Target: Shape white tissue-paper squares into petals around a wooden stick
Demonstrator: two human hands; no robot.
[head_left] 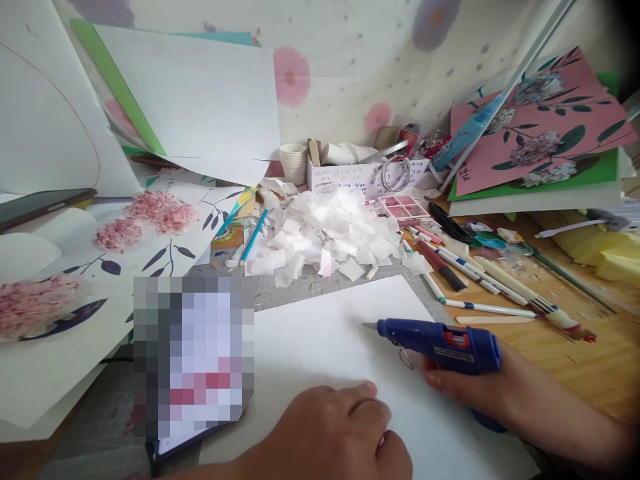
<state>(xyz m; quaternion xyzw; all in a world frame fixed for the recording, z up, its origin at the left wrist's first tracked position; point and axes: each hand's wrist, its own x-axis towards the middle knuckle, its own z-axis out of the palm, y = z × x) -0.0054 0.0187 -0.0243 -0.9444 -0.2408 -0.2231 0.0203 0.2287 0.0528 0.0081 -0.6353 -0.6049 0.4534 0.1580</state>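
Note:
A blue hot glue gun [435,343] is in my right hand [493,390], which wraps round its handle at the right. Its nozzle points left, above a sheet of white paper [310,333]. A thin wire loop hangs below the barrel. My left hand [335,430] rests over the lower part of the sheet, its fingers curled together; whatever they may hold is hidden. Behind the sheet, a heap of torn white tissue pieces [330,230] lies on the grey cutting mat [273,293].
A blurred-out phone [200,433] stands left of the sheet. Finished flower pictures [125,267] lie farther left. Several markers [470,273] and brushes [525,287] spread over the wooden table at right. Paper cups [293,164] and a white box [345,177] stand at the back.

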